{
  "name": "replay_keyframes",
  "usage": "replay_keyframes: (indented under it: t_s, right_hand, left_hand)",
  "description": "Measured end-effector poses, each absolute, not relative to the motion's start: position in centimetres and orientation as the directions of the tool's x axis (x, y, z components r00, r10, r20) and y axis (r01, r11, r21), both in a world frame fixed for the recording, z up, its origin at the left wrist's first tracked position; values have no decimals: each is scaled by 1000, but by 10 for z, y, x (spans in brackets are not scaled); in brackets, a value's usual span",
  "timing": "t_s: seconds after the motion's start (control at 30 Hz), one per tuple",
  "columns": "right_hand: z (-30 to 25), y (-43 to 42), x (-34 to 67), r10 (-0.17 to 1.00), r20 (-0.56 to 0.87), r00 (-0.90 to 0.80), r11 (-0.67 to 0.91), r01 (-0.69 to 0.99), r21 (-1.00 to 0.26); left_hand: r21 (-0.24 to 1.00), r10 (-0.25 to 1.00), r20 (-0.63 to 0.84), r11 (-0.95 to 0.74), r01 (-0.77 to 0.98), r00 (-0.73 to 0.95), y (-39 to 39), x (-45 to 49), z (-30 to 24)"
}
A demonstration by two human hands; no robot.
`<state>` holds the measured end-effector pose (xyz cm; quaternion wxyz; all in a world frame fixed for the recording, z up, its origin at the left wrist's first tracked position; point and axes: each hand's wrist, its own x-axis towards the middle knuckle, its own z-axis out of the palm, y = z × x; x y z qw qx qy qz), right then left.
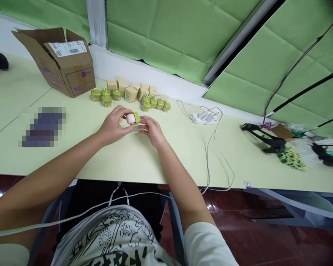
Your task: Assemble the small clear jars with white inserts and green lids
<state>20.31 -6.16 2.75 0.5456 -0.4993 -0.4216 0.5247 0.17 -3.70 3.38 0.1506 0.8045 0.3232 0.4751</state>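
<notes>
Green blinds (pixel 166 33) hang behind my long, pale table (pixel 180 162). My left hand (pixel 113 123) has its finger and thumb pinched on a little pink and green pot (pixel 131 118), which is tipped sideways between my two hands. My right hand (pixel 152 131) is at its green end, with the fingers bent; I can't tell if they squeeze it. Little green jars (pixel 107 100) stand past my hands, near small brown boxes (pixel 131 95). A big open box (pixel 79 79) sits left, and a white power strip (pixel 204 118) lies right.
</notes>
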Motion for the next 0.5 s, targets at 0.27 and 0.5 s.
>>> replay_keyframes:
  t_s: [0.27, 0.5]
  right_hand:
    - [29, -64, 199, 995, -56, 80, -31, -287, -957]
    - [22, -53, 215, 836, 205, 508, 194, 75, -978]
  left_hand:
    - [596, 696, 602, -718, 360, 391, -34, 3, 30]
    - [650, 825, 521, -549, 525, 218, -5, -20, 25]
